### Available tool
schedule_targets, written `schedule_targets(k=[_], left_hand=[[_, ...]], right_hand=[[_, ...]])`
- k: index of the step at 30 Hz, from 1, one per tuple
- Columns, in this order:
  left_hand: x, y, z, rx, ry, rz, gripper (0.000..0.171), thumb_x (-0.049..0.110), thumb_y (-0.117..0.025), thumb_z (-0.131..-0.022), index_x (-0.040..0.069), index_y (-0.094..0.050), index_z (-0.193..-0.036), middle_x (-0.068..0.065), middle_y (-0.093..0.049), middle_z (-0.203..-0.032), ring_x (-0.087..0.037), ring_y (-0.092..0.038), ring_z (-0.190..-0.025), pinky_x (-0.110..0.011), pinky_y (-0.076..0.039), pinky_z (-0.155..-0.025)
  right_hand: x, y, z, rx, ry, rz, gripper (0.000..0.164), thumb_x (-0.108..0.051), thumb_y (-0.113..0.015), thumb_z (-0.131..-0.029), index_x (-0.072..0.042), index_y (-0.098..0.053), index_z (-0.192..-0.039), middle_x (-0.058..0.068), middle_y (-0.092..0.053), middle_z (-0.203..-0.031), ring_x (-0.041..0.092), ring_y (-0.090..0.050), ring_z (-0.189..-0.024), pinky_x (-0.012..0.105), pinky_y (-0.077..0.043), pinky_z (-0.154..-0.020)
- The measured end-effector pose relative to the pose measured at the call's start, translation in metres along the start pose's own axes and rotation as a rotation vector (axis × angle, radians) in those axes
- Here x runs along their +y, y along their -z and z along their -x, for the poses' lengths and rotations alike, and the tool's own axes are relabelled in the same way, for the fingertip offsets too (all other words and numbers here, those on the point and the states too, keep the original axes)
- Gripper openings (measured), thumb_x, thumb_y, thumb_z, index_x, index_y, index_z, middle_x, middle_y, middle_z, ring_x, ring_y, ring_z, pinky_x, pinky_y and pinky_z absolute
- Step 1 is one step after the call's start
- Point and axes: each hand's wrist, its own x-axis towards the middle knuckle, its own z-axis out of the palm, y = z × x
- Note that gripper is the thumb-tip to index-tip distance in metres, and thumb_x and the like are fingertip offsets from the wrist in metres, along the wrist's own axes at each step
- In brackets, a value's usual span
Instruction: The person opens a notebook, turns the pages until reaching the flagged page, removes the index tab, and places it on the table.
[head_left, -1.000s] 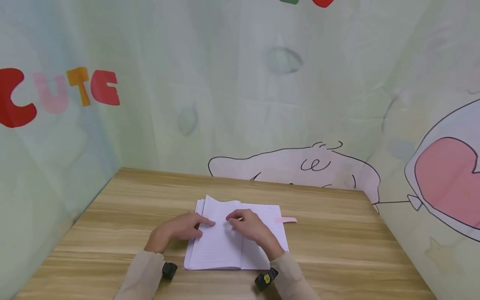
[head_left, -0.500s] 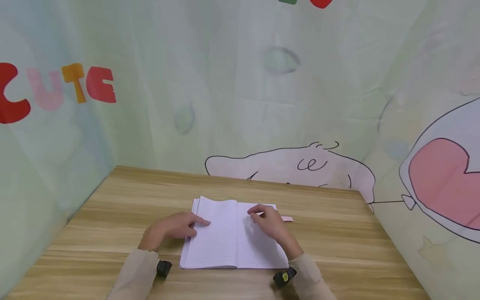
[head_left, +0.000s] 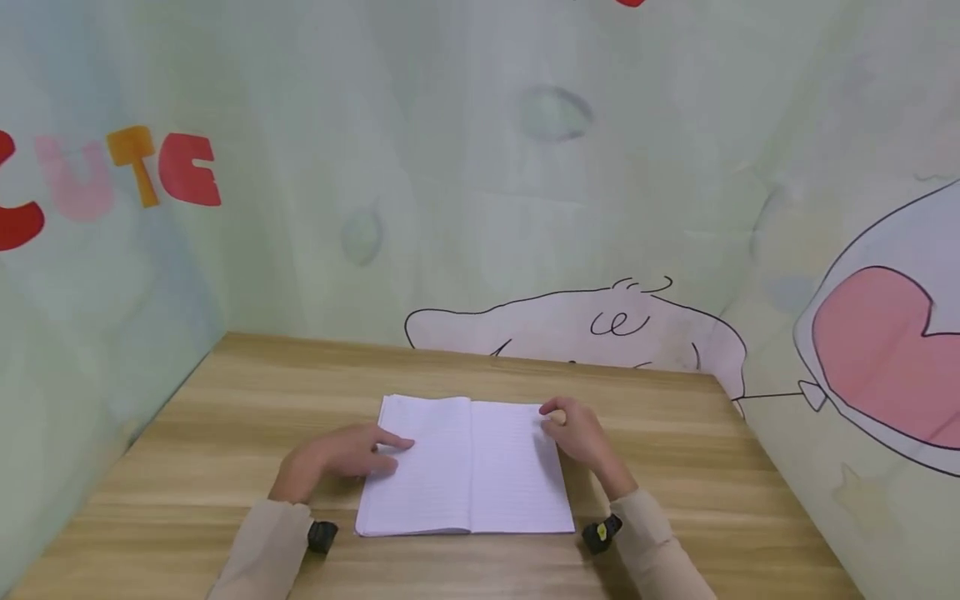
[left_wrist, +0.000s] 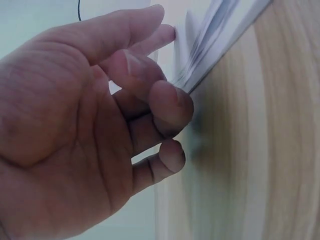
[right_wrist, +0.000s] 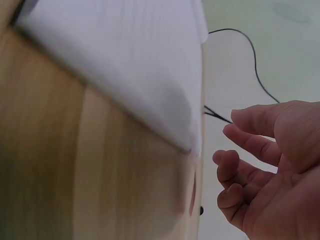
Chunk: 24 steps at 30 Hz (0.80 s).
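Note:
An open lined notebook [head_left: 517,475] lies flat on the wooden table. My left hand [head_left: 348,450] rests at its left edge, index finger stretched over the left page and thumb just below. In the left wrist view, the other fingers of that hand [left_wrist: 85,130] bend loosely beside the page edges [left_wrist: 215,45]. At the notebook's upper right corner is my right hand [head_left: 581,433], fingers loosely bent. The right wrist view shows this hand [right_wrist: 290,165] holding nothing, thumb and index apart from the page [right_wrist: 140,65]. A thin pinkish strip [right_wrist: 193,195] lies beyond the notebook there.
The wooden table [head_left: 285,375] reaches back to a printed fabric backdrop [head_left: 465,167] with cartoon shapes and letters. Each wrist carries a small black device, such as the right one [head_left: 600,533]. A dark cable [right_wrist: 255,60] hangs behind in the right wrist view.
My right hand has swept right, from the left page to the notebook's right edge. The left page's raised top corner now lies flatter, and the pink strip is covered in the head view.

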Motion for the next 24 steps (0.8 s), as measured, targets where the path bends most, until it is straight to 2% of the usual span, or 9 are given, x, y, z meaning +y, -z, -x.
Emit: schedule_targets(k=[2, 4, 8, 16, 24], left_hand=[[0.001, 0.0, 0.001, 0.001, 0.009, 0.01, 0.041, 0.02, -0.068, -0.094, 0.018, -0.065, -0.135, -0.007, -0.057, -0.102, -0.018, -0.045, -0.074, -0.035, -0.039, -0.07], [0.001, 0.0, 0.001, 0.0, 0.003, 0.019, 0.041, 0.02, -0.068, -0.095, 0.017, -0.065, -0.136, -0.006, -0.054, -0.09, -0.017, -0.044, -0.068, -0.033, -0.038, -0.066], [0.0, -0.003, -0.001, -0.004, -0.006, 0.035, 0.041, 0.02, -0.067, -0.095, 0.017, -0.065, -0.136, -0.002, -0.043, -0.072, -0.015, -0.041, -0.062, -0.03, -0.037, -0.061], [0.003, -0.003, -0.002, -0.005, -0.025, 0.032, 0.042, 0.021, -0.068, -0.095, 0.014, -0.064, -0.136, -0.001, -0.041, -0.07, -0.016, -0.041, -0.06, -0.03, -0.036, -0.059], [0.005, -0.001, 0.001, -0.003, -0.007, 0.015, 0.041, 0.021, -0.068, -0.096, 0.014, -0.064, -0.136, -0.001, -0.044, -0.069, -0.015, -0.043, -0.06, -0.029, -0.037, -0.059]], right_hand=[[0.005, 0.0, -0.002, -0.002, 0.003, 0.017, 0.017, -0.008, -0.068, -0.092, -0.003, -0.07, -0.108, 0.014, -0.066, -0.119, 0.029, -0.06, -0.105, 0.048, -0.047, -0.093], [0.01, 0.0, -0.005, -0.003, 0.004, 0.021, 0.017, -0.007, -0.07, -0.091, -0.002, -0.07, -0.107, 0.014, -0.067, -0.114, 0.031, -0.06, -0.11, 0.05, -0.046, -0.096], [0.019, -0.002, -0.008, 0.001, 0.003, 0.032, 0.016, -0.006, -0.075, -0.087, -0.002, -0.071, -0.102, 0.008, -0.069, -0.098, 0.027, -0.064, -0.097, 0.046, -0.05, -0.089], [0.023, -0.001, -0.01, -0.034, -0.035, 0.082, 0.017, -0.011, -0.081, -0.083, -0.005, -0.069, -0.094, 0.004, -0.065, -0.09, 0.019, -0.059, -0.084, 0.039, -0.051, -0.081], [0.016, -0.003, -0.011, -0.066, -0.005, 0.148, 0.014, -0.01, -0.08, -0.081, -0.007, -0.068, -0.088, 0.002, -0.06, -0.08, 0.017, -0.054, -0.073, 0.032, -0.048, -0.068]])
